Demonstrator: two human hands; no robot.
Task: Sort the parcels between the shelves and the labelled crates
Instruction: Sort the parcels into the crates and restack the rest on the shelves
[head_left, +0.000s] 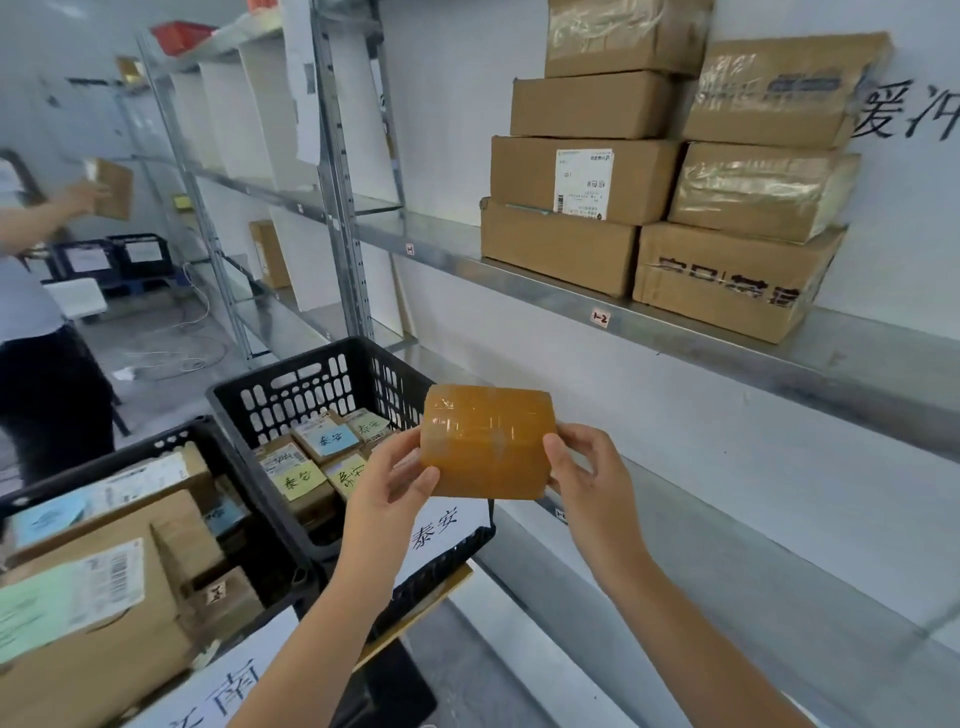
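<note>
White-walled stockroom, metal shelving along the right. Gripped a tape-wrapped amber parcel by its two short ends: left hand with thumb across the front and fingers behind, right hand curled round the other end. Held it with the long axis level, left to right, broad taped face toward the camera. Hung just above the right rim of a black crate of small labelled parcels, beside a nearer crate. Beyond, stacked brown cartons on the upper shelf; far left, another person holding a box.
</note>
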